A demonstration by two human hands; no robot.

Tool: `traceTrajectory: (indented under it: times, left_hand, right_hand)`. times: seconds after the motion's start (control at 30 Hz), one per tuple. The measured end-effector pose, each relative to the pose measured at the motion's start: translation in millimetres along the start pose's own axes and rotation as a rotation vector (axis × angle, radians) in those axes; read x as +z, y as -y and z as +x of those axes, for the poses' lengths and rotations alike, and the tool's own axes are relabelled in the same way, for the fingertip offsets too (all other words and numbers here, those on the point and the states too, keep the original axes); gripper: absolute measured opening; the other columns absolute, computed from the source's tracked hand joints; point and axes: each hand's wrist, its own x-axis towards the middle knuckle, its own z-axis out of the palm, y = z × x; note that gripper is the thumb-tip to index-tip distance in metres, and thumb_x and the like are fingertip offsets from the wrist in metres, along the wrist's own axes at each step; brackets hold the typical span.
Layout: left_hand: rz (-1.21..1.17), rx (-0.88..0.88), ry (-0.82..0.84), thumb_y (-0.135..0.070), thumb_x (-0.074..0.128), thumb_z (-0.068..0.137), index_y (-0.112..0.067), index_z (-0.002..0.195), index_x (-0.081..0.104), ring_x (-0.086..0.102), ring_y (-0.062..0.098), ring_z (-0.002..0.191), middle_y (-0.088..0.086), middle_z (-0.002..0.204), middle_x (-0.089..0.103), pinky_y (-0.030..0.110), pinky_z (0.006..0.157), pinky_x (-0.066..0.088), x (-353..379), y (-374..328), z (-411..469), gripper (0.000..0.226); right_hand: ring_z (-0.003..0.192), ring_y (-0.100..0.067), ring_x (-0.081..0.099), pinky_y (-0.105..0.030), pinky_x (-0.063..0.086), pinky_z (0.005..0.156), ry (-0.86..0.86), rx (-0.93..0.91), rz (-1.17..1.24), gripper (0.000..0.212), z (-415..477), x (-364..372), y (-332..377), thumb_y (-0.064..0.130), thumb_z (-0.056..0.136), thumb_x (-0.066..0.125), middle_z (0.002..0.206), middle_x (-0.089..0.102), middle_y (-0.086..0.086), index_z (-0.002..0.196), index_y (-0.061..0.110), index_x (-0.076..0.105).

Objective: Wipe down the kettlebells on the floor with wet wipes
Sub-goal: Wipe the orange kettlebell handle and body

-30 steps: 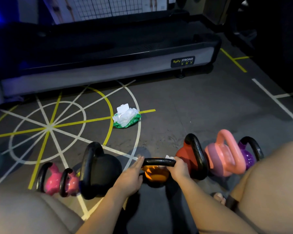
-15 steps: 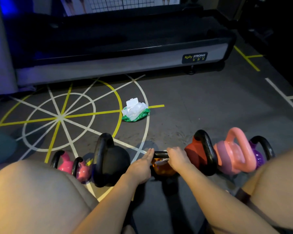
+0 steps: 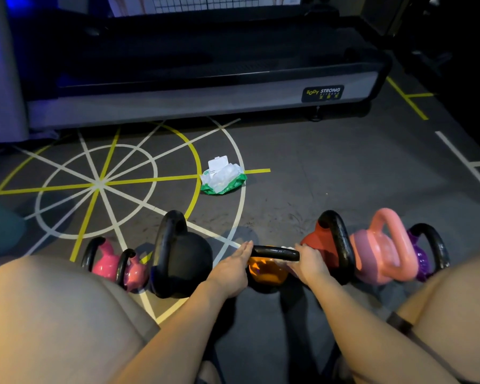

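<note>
Right hand (image 3: 308, 263) now rightward, perhaps against red kettlebell (image 3: 314, 240)

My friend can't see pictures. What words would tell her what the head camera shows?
A person's right hand grips a wet wipe round the black handle of an orange kettlebell, while the left hand touches the handle's other end with straight fingers. Other kettlebells stand in a row either side, and an open pack of wipes lies on the gym floor beyond.
</note>
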Motion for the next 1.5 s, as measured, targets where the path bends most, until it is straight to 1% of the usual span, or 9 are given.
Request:
traceTrajectory:
  times: [0.17, 0.27, 0.43, 0.57, 0.83, 1.03, 1.17, 1.3, 1.5]
  left_hand:
    - [-0.045, 0.017, -0.009, -0.002, 0.041, 0.094, -0.032, 0.161, 0.003, 0.027, 0.018, 0.150, -0.013, 0.168, 0.006, 0.029, 0.121, 0.023, -0.7, 6.9, -0.1, 0.083]
    - [-0.068, 0.030, -0.022, -0.001, 0.042, 0.094, -0.033, 0.161, 0.004, 0.025, 0.016, 0.151, -0.013, 0.167, 0.007, 0.029, 0.122, 0.021, -1.4, 8.3, 2.5, 0.083]
    - [-0.092, 0.042, -0.022, 0.001, 0.041, 0.091, -0.032, 0.161, 0.007, 0.024, 0.015, 0.151, -0.014, 0.167, 0.008, 0.025, 0.119, 0.020, 0.5, 10.3, 3.8, 0.085]
    - [-0.145, 0.044, -0.034, 0.000, 0.040, 0.094, -0.032, 0.160, 0.016, 0.025, 0.011, 0.150, -0.014, 0.166, 0.015, 0.021, 0.117, 0.019, 0.0, 14.0, 3.5, 0.078]
    - [-0.147, 0.015, -0.145, -0.034, 0.046, 0.103, -0.042, 0.152, 0.033, 0.053, 0.022, 0.131, -0.009, 0.152, 0.049, 0.032, 0.106, 0.041, 8.5, 14.3, 11.8, 0.051]
    - [-0.154, -0.026, -0.275, -0.032, 0.047, 0.104, -0.041, 0.147, 0.046, 0.051, 0.021, 0.132, -0.010, 0.145, 0.056, 0.030, 0.106, 0.038, 9.5, 7.4, 13.6, 0.044]
    - [-0.108, -0.050, -0.332, -0.034, 0.052, 0.100, -0.046, 0.139, 0.050, 0.064, 0.023, 0.112, -0.004, 0.119, 0.071, 0.034, 0.089, 0.050, 12.2, 2.8, 14.4, 0.041]
    - [-0.090, -0.050, -0.372, -0.035, 0.055, 0.099, -0.044, 0.138, 0.051, 0.066, 0.020, 0.105, -0.004, 0.110, 0.073, 0.031, 0.085, 0.050, 13.3, -1.1, 13.2, 0.040]
    - [-0.080, -0.074, -0.378, -0.041, 0.058, 0.096, -0.044, 0.135, 0.049, 0.067, 0.022, 0.105, -0.007, 0.115, 0.071, 0.035, 0.084, 0.054, 14.8, -4.8, 9.7, 0.040]
  right_hand:
    - [0.089, -0.025, 0.067, -0.030, 0.049, 0.071, 0.053, 0.001, -0.207, 0.032, -7.2, -13.9, 29.8, 0.045, 0.068, 0.082, 0.088, 0.065, 0.000, 0.080, 0.027, 0.058]
    - [0.097, -0.029, 0.068, -0.032, 0.051, 0.076, 0.081, -0.033, -0.321, 0.021, -3.0, -12.3, 46.6, 0.029, 0.076, 0.076, 0.099, 0.069, -0.006, 0.093, 0.021, 0.066]
    - [0.111, -0.034, 0.064, -0.036, 0.050, 0.090, 0.053, -0.153, -0.462, 0.026, -1.5, 8.6, 74.9, 0.027, 0.089, 0.062, 0.117, 0.067, -0.011, 0.113, 0.017, 0.065]
    - [0.111, -0.030, 0.065, -0.037, 0.046, 0.092, 0.038, -0.220, -0.527, 0.024, -6.0, 18.6, 91.2, 0.025, 0.086, 0.062, 0.115, 0.070, -0.007, 0.110, 0.023, 0.064]
    - [0.126, -0.021, 0.051, -0.039, 0.033, 0.099, 0.029, -0.259, -0.110, 0.066, -4.7, 9.9, 76.3, 0.025, 0.075, 0.076, 0.136, 0.054, 0.002, 0.131, 0.026, 0.042]
    - [0.096, -0.018, 0.062, -0.033, 0.044, 0.080, -0.078, -0.336, -0.009, 0.035, -14.3, -8.1, 43.1, 0.038, 0.072, 0.082, 0.099, 0.068, 0.006, 0.102, 0.032, 0.066]
    - [0.111, -0.016, 0.062, -0.028, 0.046, 0.095, -0.024, -0.435, 0.007, 0.038, -15.7, -14.6, 31.1, 0.016, 0.081, 0.075, 0.117, 0.069, 0.007, 0.118, 0.027, 0.071]
    - [0.129, -0.015, 0.053, -0.027, 0.040, 0.109, 0.058, -0.431, -0.062, 0.050, -19.3, -16.5, 30.7, 0.008, 0.091, 0.055, 0.140, 0.058, 0.004, 0.139, 0.023, 0.057]
    - [0.134, -0.022, 0.040, -0.039, 0.031, 0.110, 0.101, -0.428, -0.389, 0.090, -26.9, -1.9, 39.5, 0.027, 0.089, 0.058, 0.147, 0.043, 0.003, 0.159, 0.027, 0.002]
